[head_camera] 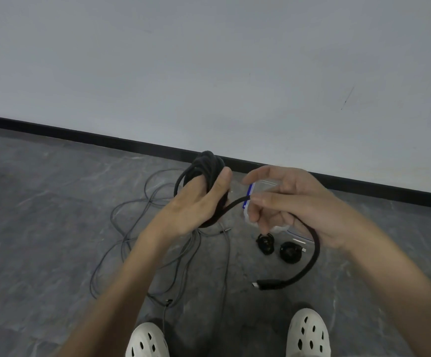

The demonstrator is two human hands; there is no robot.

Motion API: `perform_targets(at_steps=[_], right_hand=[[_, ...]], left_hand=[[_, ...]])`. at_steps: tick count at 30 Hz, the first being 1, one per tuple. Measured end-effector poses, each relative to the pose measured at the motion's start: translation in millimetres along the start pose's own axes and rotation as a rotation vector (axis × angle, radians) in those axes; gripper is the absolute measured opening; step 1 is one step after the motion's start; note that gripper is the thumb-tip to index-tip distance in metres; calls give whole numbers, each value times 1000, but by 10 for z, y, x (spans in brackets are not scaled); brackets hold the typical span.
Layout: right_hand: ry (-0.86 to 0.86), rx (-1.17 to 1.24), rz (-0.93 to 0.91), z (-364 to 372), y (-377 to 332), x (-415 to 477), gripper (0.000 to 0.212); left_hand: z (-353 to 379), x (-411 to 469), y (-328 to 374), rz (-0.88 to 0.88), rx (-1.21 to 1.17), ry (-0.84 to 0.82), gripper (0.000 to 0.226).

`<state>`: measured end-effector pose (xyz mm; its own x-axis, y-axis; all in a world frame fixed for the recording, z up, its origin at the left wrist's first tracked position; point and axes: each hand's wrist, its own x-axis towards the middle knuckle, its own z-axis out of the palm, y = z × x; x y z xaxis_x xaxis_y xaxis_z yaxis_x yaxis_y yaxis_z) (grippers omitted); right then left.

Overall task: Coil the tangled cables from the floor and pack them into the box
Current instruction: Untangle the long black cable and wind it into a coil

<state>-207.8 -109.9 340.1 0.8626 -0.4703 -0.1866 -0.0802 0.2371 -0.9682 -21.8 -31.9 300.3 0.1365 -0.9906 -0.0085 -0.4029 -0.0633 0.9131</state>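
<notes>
White clogs [147,341] at near floor [42,228] edge. Grey cables [132,228] sprawl loose left of centre; two small black coils [289,251] lie to the right; bare floor either side. Left hand [196,204] fingers wrapped round thick black cable [204,166] coil — tail runs through right hand [294,202], fingers curled loosely on it, plug dangling. Clear box [266,185] behind right hand, near baseboard [106,137].

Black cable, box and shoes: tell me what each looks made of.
Black cable: looks fabric-braided, matte and slightly fuzzy, no gloss; the sheath beneath cannot be told. Box: clear hard plastic, see-through walls, with a blue clip. Shoes: white moulded foam or rubber, likely, smooth matte with punched holes.
</notes>
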Motion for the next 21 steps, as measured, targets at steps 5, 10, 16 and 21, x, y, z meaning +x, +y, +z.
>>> perform_targets(at_steps=[5,10,16,21], right_hand=[[-100,-66,17,-118,-37,-80,34],[-243,-254,193,-362,-103,-239,27],[-188,-796,378,-284,85,-177,36],[19,-978,356,-126,335,-21,30]], left_hand=[[-52,55,-2,-77,-284,147,42],[-299,46,-47,-209,-670,448,30],[-469,17,15,-231,-1090,426,24],[-331,14,114,-269,-1106,241,32]])
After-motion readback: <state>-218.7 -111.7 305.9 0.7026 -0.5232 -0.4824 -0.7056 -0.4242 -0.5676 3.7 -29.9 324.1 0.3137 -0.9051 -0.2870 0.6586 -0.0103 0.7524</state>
